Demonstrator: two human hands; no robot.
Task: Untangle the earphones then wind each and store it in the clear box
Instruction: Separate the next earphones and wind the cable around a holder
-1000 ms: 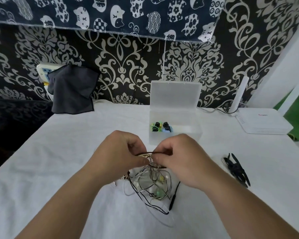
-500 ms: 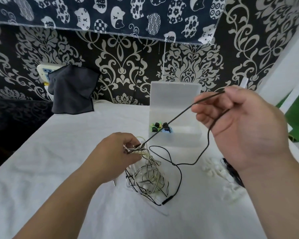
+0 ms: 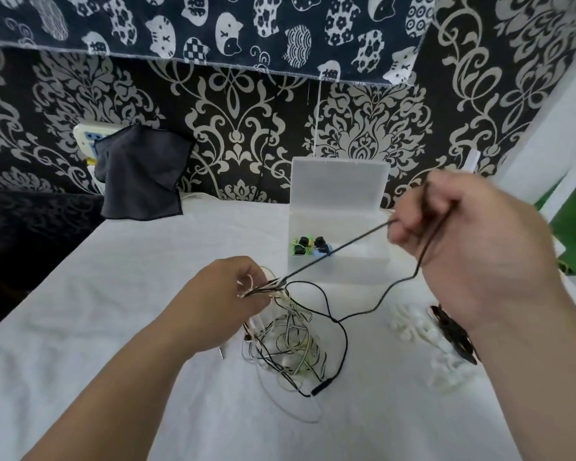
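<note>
A tangle of black and white earphone cables (image 3: pixel 288 344) hangs and lies on the white tablecloth at the centre. My left hand (image 3: pixel 226 294) pinches the top of the tangle and holds it just above the table. My right hand (image 3: pixel 463 247), raised to the right, grips a black earphone cable (image 3: pixel 340 249) stretched taut from the tangle; its slack loops down to a black inline piece (image 3: pixel 321 387) on the cloth. The clear box (image 3: pixel 338 261) stands open behind, lid upright, with small black, green and blue items (image 3: pixel 308 246) inside.
Black clips (image 3: pixel 453 331) and small white pieces (image 3: pixel 416 327) lie right of the tangle, partly behind my right wrist. A dark cloth (image 3: pixel 143 181) hangs over a power strip at the back left. Patterned wall behind; the table's left edge drops into darkness.
My right hand has lifted from the tangle up and to the right, pulling a black cable out taut. Over the last half second it has stayed there. My left hand keeps holding the tangle.
</note>
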